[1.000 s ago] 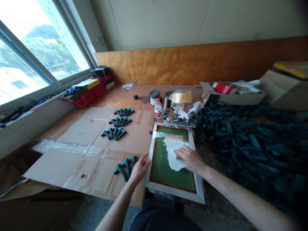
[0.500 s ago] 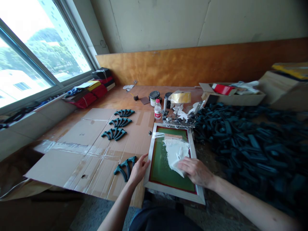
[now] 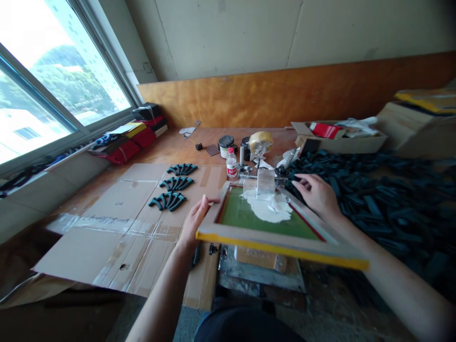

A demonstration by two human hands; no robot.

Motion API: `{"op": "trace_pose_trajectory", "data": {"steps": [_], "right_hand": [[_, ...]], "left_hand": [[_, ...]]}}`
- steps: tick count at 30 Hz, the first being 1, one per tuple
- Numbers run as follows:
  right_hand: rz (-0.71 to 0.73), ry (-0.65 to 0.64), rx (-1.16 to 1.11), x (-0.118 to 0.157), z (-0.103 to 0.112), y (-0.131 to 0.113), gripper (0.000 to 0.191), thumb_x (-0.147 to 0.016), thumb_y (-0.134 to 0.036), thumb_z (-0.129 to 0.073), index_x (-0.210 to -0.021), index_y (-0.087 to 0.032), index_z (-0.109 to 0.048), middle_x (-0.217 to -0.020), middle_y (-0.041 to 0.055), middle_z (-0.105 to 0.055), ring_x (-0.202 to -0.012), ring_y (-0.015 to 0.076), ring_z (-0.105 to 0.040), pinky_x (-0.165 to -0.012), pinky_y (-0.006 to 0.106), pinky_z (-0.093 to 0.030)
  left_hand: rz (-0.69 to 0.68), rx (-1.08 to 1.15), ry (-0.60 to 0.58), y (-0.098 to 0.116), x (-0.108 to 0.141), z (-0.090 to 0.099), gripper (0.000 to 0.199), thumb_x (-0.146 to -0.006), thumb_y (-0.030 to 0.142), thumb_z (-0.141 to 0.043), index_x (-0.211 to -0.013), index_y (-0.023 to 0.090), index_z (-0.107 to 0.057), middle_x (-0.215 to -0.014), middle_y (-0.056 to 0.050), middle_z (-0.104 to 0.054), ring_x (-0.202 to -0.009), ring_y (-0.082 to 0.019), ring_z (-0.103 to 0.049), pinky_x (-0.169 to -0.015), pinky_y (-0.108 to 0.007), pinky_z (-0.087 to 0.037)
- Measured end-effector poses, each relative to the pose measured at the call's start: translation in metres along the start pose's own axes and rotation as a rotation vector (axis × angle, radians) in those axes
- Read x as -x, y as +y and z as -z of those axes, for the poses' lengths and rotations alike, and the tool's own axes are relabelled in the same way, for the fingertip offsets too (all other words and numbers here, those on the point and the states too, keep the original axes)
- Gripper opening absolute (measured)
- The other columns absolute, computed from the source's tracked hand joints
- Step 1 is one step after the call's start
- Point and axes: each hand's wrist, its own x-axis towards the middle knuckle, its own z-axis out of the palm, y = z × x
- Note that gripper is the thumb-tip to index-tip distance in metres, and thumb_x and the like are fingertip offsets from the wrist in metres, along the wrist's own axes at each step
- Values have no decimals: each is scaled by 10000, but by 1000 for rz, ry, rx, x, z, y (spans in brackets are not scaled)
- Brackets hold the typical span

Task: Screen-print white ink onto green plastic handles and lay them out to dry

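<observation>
A screen frame [image 3: 285, 247] with green mesh is tilted up at its near edge, above a base with a small block [image 3: 256, 258]. White paste [image 3: 269, 209] lies on the mesh, and a squeegee [image 3: 265, 183] stands at its far part. My left hand [image 3: 195, 216] grips the frame's left side. Beyond the frame's right side, my right hand [image 3: 315, 192] has its thumb and fingers apart, near the dark parts [image 3: 356, 190], with nothing visible in it. Rows of dark green curved parts [image 3: 171, 200] lie on the cardboard [image 3: 107, 232].
A bottle [image 3: 231, 164], a paint tub [image 3: 226, 146] and a tape roll [image 3: 261, 142] stand behind the frame. An open carton [image 3: 349, 142] is at the back right. Red and black boxes [image 3: 131, 147] line the window side.
The frame's near edge has risen, uncovering the base and block. My right hand has left the paste and moved up and right. The squeegee now stands at the far part; my left hand has risen.
</observation>
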Motion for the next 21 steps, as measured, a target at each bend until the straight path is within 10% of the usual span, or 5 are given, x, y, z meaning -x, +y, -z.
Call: {"op": "trace_pose_trajectory", "data": {"steps": [7,10,15,18,21], "right_hand": [[88,-416,-64,98,-64,-2,187,-858,-387,-559,-783,-218,-588,-857,50,-664,-847,219,-619,-708,299,-451],[68,-440,-76,118,-72,-27,93,-854,-198,-545,-946,-202,-559,-946,55,-664,-875,200,-620,-752,299,-445],[238,-299,-162,143,-59,-87,160,-909,-138,-466,-1045,-203,-523,-950,47,-645,-913,193,-589,-783,301,-442],[538,-345,-192,149,-53,-107,98,-931,-192,-463,-963,-213,-553,-856,17,-622,-854,177,-563,-760,286,-434],[490,-303,-130,117,-36,-63,185,-918,-119,-432,-899,-211,-592,-863,17,-625,-852,161,-549,-746,256,-429]], "left_hand": [[-239,180,39,40,-48,-37,498,-855,627,-448,-1057,186,-561,-918,-70,-699,-821,-169,-655,-597,-234,-493],[-42,221,67,-5,-23,-51,529,-804,646,-521,-1032,170,-546,-897,-85,-703,-729,-161,-657,-558,-223,-476],[688,249,-260,-113,56,-77,624,-740,684,-575,-1101,176,-585,-1104,-166,-684,-891,-267,-682,-573,-288,-510],[712,448,-112,-141,74,-71,439,-820,559,-570,-1050,186,-593,-1111,-126,-685,-931,-238,-675,-652,-291,-518],[733,339,151,-153,68,-24,344,-857,481,-533,-996,174,-599,-977,-108,-714,-765,-211,-692,-572,-270,-483]]}}
